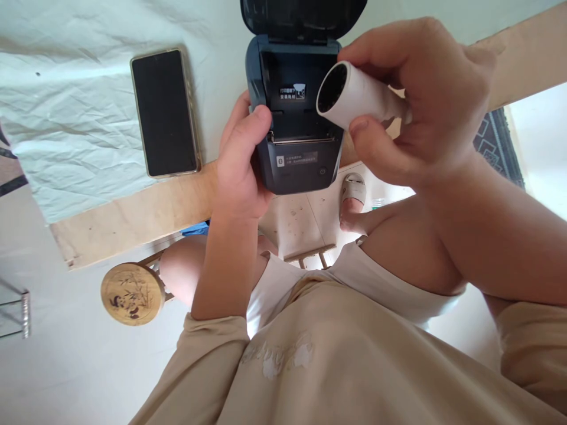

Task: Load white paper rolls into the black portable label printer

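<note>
A dark blue portable label printer (292, 168) sits at the table's front edge with its black lid (303, 18) raised. Its inner bay shows a small printed label and holds no roll. My left hand (243, 153) grips the printer's left side, thumb on the rim. In my right hand (425, 106), a white paper roll (361, 97) is held between thumb and fingers, its hollow dark end facing the printer. The roll overlaps the printer's right side in view; whether they touch, I cannot tell.
A smartphone (166, 112) with a dark screen lies on the pale green cloth (88, 136) at left. The wooden table edge (133, 215) runs in front of me. A round wooden stool (132, 294) stands below on the left. My legs are under the table edge.
</note>
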`<move>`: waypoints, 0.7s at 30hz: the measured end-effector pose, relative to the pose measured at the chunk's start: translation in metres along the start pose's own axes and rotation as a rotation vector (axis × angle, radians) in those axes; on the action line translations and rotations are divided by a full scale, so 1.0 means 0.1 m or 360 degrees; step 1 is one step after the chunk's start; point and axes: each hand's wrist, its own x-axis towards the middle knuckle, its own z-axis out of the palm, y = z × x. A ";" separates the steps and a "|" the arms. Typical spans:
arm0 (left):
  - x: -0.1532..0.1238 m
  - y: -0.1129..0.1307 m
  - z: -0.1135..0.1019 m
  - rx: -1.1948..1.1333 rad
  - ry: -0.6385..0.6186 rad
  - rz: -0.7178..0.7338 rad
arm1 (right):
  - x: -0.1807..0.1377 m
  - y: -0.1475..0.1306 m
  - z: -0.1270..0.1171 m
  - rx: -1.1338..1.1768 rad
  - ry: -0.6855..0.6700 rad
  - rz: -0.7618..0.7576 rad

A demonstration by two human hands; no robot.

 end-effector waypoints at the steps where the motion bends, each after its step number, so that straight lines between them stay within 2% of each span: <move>1: 0.01 -0.01 -0.01 0.0029 0.0000 -0.0004 | 0.00 0.00 0.00 -0.0013 -0.0004 -0.0004; 6: 0.02 -0.04 -0.01 0.0030 0.0013 0.0034 | 0.01 -0.04 -0.01 -0.0024 -0.0003 -0.0063; 11: 0.00 -0.02 0.02 -0.0157 -0.0081 0.0041 | 0.01 0.00 -0.02 0.0016 0.0018 0.0089; 21: 0.02 -0.02 -0.01 -0.0016 -0.0076 0.0025 | 0.02 0.01 -0.04 0.0055 -0.0007 0.0116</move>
